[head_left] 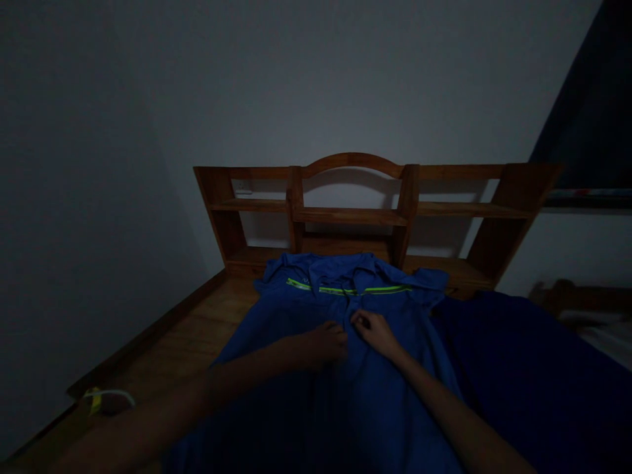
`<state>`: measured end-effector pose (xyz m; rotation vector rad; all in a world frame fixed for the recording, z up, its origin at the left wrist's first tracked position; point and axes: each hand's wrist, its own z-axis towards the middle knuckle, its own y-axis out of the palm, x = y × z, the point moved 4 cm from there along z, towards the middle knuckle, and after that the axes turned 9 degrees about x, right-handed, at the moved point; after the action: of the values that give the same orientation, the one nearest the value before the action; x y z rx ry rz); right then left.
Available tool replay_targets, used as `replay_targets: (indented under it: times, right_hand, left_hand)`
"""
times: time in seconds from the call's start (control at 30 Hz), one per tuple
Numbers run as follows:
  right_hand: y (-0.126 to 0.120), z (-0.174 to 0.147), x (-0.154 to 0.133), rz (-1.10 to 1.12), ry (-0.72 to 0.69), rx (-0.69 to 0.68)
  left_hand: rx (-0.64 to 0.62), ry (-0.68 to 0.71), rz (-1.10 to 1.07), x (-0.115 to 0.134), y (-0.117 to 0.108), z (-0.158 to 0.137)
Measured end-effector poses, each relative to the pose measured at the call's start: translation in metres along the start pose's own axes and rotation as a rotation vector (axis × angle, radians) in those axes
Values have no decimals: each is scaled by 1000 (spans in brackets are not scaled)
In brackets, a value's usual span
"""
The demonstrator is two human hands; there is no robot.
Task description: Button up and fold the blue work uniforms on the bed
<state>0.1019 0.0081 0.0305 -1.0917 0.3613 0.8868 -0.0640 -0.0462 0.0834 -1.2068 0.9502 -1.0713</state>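
A blue short-sleeved shirt (395, 368) lies spread out front side up, its collar toward the wooden headboard. Bright yellow-green trim runs across its chest. My right hand (376, 331) is at the front opening just below the trim, thumb and fingers pinched on the shirt's cloth. Close by on the left, my left hand (326, 343) hovers over or touches the same front edge. Its fingers are curled, somewhat blurred and dark, and whatever they hold is hidden. Low light hides buttons and other fine detail.
Behind the shirt stands a wooden headboard (351, 216) with open shelves, against a pale wall (316, 85). Wooden boards (197, 322) show at left, with a white cord and yellow item (95, 400). Dark blue cloth (533, 368) lies at right; a dark curtain (592, 125) hangs beyond.
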Motion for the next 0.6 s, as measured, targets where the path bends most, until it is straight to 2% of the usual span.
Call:
replay_targets:
  times: [0.07,0.2,0.33,0.4,0.47,0.6]
  right_hand:
    - [0,0,3,22,-9,7]
    - [0,-1,9,33,-4,17]
    - [-1,-2,11,46,-7,33]
    - [-2,-3,10,53,-11,41]
    - [-3,-4,10,59,-17,46]
    - [-5,-5,9,69,-25,55]
  left_hand:
    - [-42,56,23,10,5,5]
    - [-111,33,132,34,8,7]
    - [-305,38,147,73,11,0]
    - [-352,7,111,93,18,-4]
    - [-304,-2,85,111,27,-7]
    - [-97,-64,166,137,38,-15]
